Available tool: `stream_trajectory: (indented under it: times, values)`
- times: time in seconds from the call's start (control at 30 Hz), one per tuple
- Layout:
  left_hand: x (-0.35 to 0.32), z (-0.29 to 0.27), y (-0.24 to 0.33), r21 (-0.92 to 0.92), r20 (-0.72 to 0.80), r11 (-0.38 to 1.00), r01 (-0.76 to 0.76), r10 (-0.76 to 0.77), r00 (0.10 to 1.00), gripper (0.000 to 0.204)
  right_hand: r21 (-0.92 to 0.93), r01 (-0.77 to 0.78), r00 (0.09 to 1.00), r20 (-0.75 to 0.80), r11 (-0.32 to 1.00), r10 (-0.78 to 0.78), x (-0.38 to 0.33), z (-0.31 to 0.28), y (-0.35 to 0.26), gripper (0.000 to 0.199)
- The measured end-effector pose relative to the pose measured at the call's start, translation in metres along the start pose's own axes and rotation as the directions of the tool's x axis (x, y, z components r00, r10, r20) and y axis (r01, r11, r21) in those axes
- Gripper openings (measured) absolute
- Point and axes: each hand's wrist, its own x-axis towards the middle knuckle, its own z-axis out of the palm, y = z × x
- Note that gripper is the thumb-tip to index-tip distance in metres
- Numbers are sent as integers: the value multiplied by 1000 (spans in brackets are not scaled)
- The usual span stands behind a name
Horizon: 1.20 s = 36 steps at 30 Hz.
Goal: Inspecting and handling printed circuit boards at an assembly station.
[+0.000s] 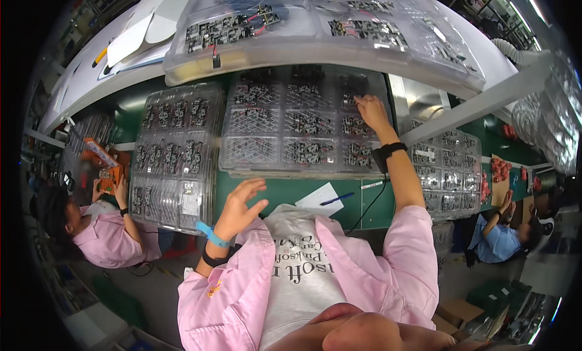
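Tray [303,127] of circuit boards sits mid-tabletop [285,190], straight ahead for easy reach. Right hand [371,110] fingers bent onto a board at its far right corner; grip unclear. Left hand [239,207] hovers open, empty, near edge.

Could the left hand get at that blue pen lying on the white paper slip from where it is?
Probably yes. The left hand hangs open above the green table edge, and the blue pen lies on the paper slip just to its right, with nothing standing between them.
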Motion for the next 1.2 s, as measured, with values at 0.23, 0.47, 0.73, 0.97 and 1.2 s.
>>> stream_trajectory:
  times: [0.23, 0.47, 0.73, 0.97, 1.2]
  values:
    - [22, -12, -17, 49, -62, 996, 77, -74, 995, 36, 94, 5, 1000, -17, 996, -4, 49, 41, 16, 23]
    - [51, -1, -9, 99, 14, 993, 58, -59, 998, 34, 5, 78, 996, 42, 997, -79, 112, 100, -60, 20]
    - [22, -8, -9, 132, -50, 991, -11, 18, 999, 33, 189, 116, 990, -99, 975, -98, 104, 61, -101, 14]
    - [15, 1, 25, -86, -190, 993, -83, 66, 980, 41, 941, -262, 955, 285, -212, 84, 1, -49, -232, 16]
    - [9, -6, 67, -537, -206, 803, -258, 171, 963, 27, 908, -118, 983, 163, -403, 81, -53, -123, -289, 16]
